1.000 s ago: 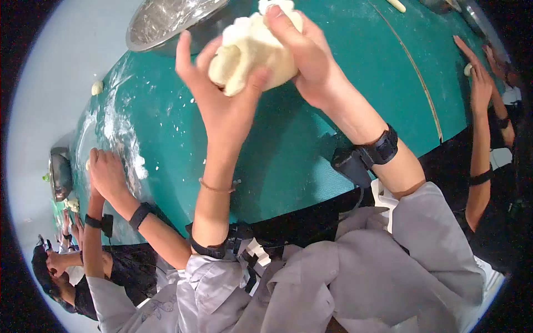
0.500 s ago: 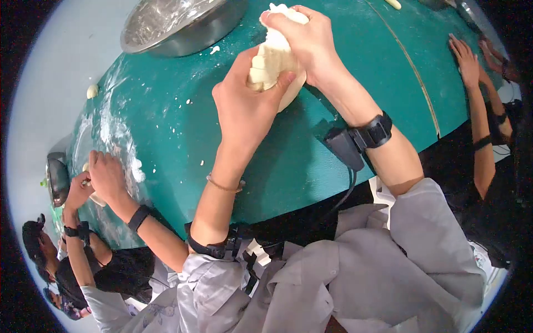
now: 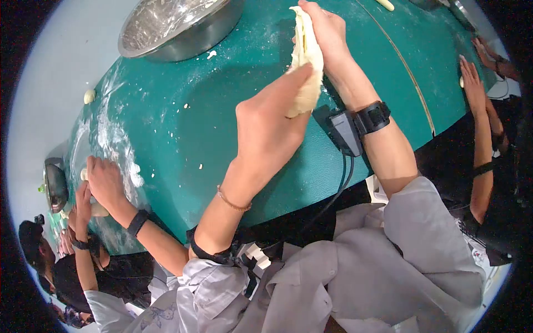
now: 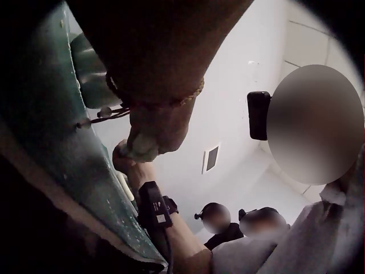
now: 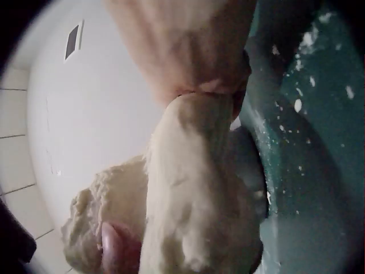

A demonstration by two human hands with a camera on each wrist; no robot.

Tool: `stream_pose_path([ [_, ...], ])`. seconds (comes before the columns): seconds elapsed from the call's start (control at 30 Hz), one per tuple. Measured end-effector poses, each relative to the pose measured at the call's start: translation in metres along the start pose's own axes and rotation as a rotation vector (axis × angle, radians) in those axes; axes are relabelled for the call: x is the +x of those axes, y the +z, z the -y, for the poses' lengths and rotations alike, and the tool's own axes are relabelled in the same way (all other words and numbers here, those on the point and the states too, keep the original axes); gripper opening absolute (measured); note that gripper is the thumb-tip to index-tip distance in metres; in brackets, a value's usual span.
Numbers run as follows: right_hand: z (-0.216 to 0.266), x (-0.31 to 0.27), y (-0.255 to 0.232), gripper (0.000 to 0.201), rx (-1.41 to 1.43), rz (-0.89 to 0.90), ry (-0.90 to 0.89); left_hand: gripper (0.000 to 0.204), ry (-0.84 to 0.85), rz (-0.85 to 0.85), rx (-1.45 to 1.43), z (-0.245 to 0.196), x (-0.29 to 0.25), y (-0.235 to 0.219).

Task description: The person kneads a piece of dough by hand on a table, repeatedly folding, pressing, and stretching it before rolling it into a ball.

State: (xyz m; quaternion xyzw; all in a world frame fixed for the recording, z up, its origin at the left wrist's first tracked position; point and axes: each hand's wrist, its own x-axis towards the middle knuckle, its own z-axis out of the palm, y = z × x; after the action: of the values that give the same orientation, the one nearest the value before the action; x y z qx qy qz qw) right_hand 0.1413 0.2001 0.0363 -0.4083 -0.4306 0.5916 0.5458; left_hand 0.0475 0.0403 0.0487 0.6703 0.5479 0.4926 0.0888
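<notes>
Pale dough point(image 3: 308, 61) is held up above the green table between both hands, stretched long and folded in the head view. My left hand point(image 3: 272, 116) grips its lower end, knuckles toward the camera. At the upper end my right hand point(image 3: 328, 36) pinches it with the thumb along the edge. The right wrist view shows the dough point(image 5: 188, 182) close up, its surface lumpy and torn at one side, with the right hand point(image 5: 191, 51) above it. In the left wrist view a bit of dough point(image 4: 142, 147) pokes out of the left hand point(image 4: 162, 125).
A metal bowl point(image 3: 180, 33) with white residue stands at the upper left of the green table point(image 3: 211, 122). Flour streaks and crumbs lie on the left part. Another person's hands point(image 3: 108, 183) work at the left, and more hands point(image 3: 472, 86) are at the right edge.
The left hand has moved right and turned its knuckles toward the camera. The dough has gone from a wide lump to a narrow upright strip; the right hand has shifted slightly right.
</notes>
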Motion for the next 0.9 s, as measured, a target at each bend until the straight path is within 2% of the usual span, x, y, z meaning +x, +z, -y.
stream_pose_path([
  [0.1, 0.002, 0.004, -0.005, 0.026, -0.046, -0.059, 0.008, 0.049, 0.211, 0.118, 0.061, 0.003, 0.001, -0.005],
  [0.2, -0.004, 0.012, -0.009, 0.029, 0.000, -0.080, -0.057, 0.052, 0.301, 0.188, 0.147, 0.001, 0.001, -0.008],
  [0.4, 0.003, 0.008, -0.014, 0.034, 0.035, -0.070, 0.071, 0.038, 0.523, 0.095, 0.250, -0.003, -0.003, -0.006],
  [0.53, -0.005, 0.019, -0.024, 0.034, 0.061, -0.087, 0.087, 0.031, 0.623, 0.121, 0.282, -0.007, -0.004, -0.008],
  [0.63, 0.001, 0.019, -0.024, 0.033, 0.121, -0.131, 0.131, 0.028, 0.670, 0.137, 0.294, -0.010, -0.002, -0.012],
  [0.73, -0.009, 0.030, -0.035, 0.030, 0.309, -0.093, 0.168, 0.025, 0.686, 0.155, 0.267, -0.009, 0.000, -0.016],
  [0.8, -0.012, 0.035, -0.036, 0.028, 0.361, -0.107, 0.143, 0.020, 0.675, 0.199, 0.242, -0.006, 0.003, -0.024],
  [0.9, -0.008, 0.038, -0.036, 0.025, 0.411, -0.077, 0.116, 0.017, 0.494, 0.216, 0.081, 0.000, 0.012, -0.046],
])
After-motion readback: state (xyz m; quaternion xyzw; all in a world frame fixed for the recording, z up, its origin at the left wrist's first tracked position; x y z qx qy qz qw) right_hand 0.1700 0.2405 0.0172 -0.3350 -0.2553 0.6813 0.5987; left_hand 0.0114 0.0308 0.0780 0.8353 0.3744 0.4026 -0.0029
